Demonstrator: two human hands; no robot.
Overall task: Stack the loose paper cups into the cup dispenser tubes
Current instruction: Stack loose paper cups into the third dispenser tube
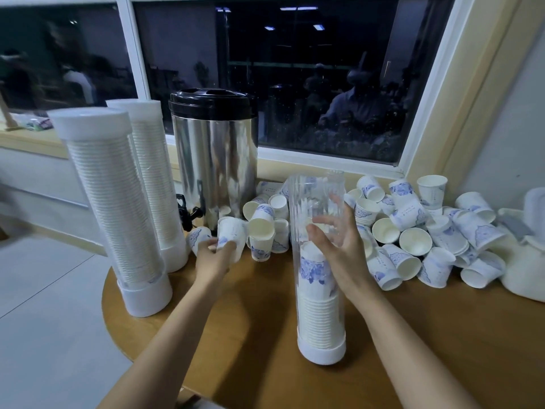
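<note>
Left hand [213, 255] fingers clamped on one paper cup [232, 233], centre-left; right hand [339, 249] fingers spread by the part-filled dispenser tube [309, 199] mid-frame. Best to steady it, then drop straight in (loose cups [413, 228] heaped right).

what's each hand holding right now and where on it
The left hand grips one paper cup by its side wall. The right hand holds nothing; its spread fingers sit beside the clear dispenser tube.
</note>
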